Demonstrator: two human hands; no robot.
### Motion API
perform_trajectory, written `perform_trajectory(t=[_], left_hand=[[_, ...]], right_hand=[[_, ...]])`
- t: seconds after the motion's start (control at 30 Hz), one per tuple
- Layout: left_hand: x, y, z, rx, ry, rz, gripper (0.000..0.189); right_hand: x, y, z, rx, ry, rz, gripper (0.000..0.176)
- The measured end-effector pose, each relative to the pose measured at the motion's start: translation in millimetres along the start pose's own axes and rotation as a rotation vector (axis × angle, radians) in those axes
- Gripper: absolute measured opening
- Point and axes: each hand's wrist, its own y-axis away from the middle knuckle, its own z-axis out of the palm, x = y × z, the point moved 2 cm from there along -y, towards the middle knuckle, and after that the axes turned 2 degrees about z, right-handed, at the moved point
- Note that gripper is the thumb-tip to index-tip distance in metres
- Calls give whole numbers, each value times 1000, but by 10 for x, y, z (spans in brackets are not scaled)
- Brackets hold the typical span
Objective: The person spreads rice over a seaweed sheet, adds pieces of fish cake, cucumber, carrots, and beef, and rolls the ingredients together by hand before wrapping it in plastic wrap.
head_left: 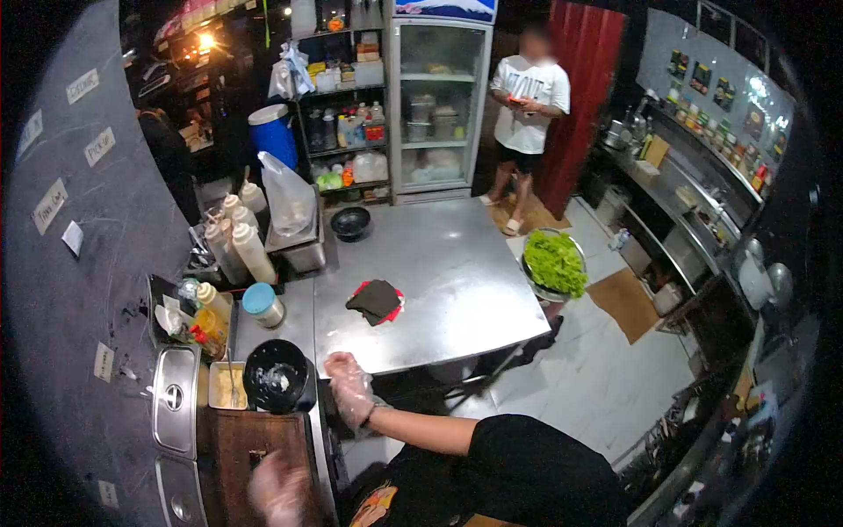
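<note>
My right hand (349, 386), in a clear plastic glove, hovers by the near left corner of the steel table (448, 281). Its fingers are loosely curved and I see nothing in them. A black bowl (276, 376) with pale residue inside stands just left of it. Over the brown wooden cutting board (263, 430) my left hand (279, 487) is smeared by motion, so its grip cannot be made out. Small dark bits lie on the board near it. On the steel table, a dark flat piece (375, 301) rests on something red, perhaps a small plate.
Squeeze bottles (250, 250), a blue-lidded jar (262, 305) and a tray of pale food (228, 385) line the left counter. A bowl of lettuce (554, 263) is beyond the table's right edge. A person (531, 97) stands beside the glass-door fridge (439, 105).
</note>
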Motion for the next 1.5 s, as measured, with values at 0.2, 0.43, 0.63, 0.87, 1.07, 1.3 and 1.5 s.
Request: perform_trajectory(t=[0.2,0.43,0.63,0.87,1.07,1.3,1.5], left_hand=[[1726,-924,1276,-220,9,338,74],[1816,-1399,2010,-213,35,228,34],[1868,-1671,2359,37,-131,455,23],[1904,-1900,2427,159,7,433,23],[1493,-2119,2578,87,-146,196,19],[324,-1970,3061,-201,-393,266,27],[769,-2242,1842,171,-89,-57,29]], right_hand=[[-513,-739,-453,230,269,-108,36],[-479,-1314,-1146,214,306,-133,33],[-352,-1356,-1316,-43,235,-149,23],[-620,-1323,-1356,-56,569,-139,22],[-760,-1108,-1141,-522,1029,-301,39],[-951,-880,-778,-745,782,-231,57],[-1412,-1157,-1060,-1060,902,-67,52]])
